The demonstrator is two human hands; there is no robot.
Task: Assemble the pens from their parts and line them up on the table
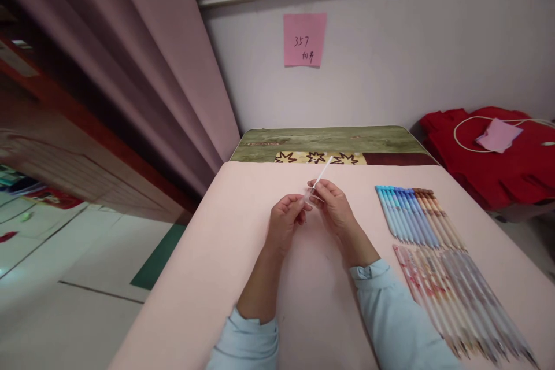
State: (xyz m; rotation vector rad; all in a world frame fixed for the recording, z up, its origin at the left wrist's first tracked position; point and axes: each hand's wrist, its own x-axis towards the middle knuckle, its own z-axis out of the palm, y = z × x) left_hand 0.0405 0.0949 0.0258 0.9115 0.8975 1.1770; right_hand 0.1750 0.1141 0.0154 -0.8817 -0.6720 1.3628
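Observation:
Both my hands meet over the middle of the pink-covered table. My right hand pinches a thin white pen refill that sticks up and away from me. My left hand is closed on the refill's lower end, fingertips touching the right hand's; whether it also holds a small clear piece there I cannot make out. Both sleeves are light blue.
To my right lie a row of blue and brown pen caps and a row of several clear patterned pen barrels. A green patterned surface lies at the table's far end. Red cloth is heaped at right, a curtain hangs left, a pink note is on the wall.

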